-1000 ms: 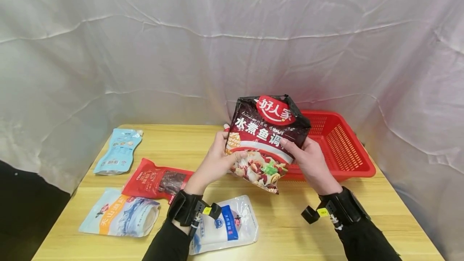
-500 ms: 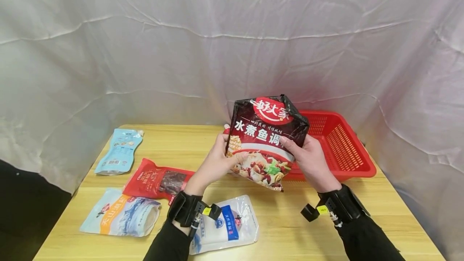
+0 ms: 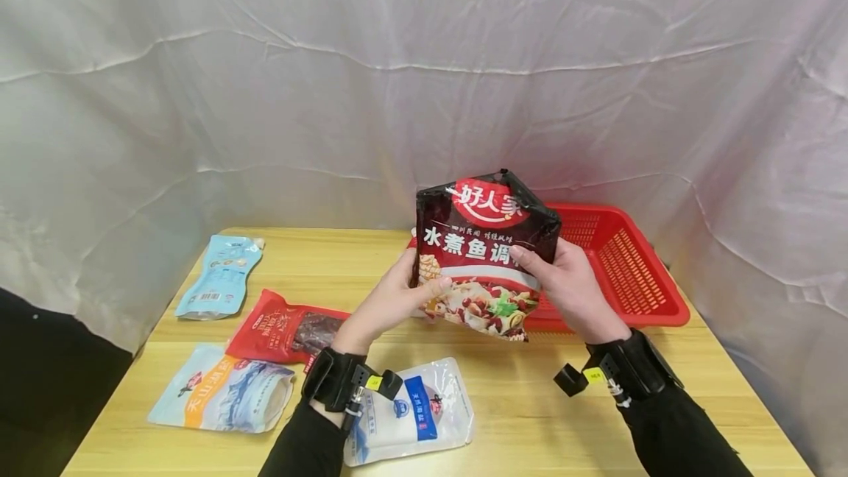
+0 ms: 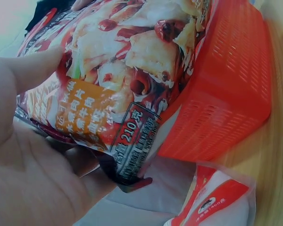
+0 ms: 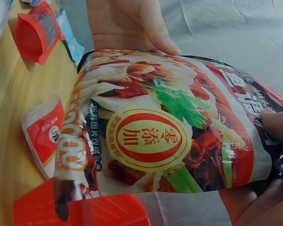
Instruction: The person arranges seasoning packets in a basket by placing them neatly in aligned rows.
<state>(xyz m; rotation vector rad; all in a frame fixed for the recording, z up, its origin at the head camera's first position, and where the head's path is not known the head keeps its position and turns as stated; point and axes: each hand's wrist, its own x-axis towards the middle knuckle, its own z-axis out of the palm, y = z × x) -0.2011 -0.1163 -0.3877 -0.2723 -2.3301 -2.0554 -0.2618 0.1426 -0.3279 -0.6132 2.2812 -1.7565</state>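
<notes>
A dark red and black seasoning bag (image 3: 480, 241) with a picture of fish stew is held up, tilted, in front of the red basket (image 3: 629, 271). My left hand (image 3: 387, 297) grips its left edge, thumb on the front and fingers behind, as the left wrist view shows. On the other side my right hand (image 3: 576, 285) holds the right edge, its thumb pressing the printed front. In the right wrist view the bag (image 5: 146, 108) bulges and carries a round yellow label. Part of a red and white bag (image 4: 219, 202) lies beneath it, mostly hidden in the head view.
On the wooden table (image 3: 318, 256) lie a light blue spouted pouch (image 3: 221, 278), a red bag with a clear window (image 3: 285, 330), a blue and orange pouch (image 3: 221, 392) and a white salt pouch (image 3: 417, 411). A pale curtain (image 3: 331, 94) hangs behind the table.
The seasoning bag has shifted slightly left at its top, and its lower corner has swung right and up. Both hands keep their grip. The things on the table stay put.
</notes>
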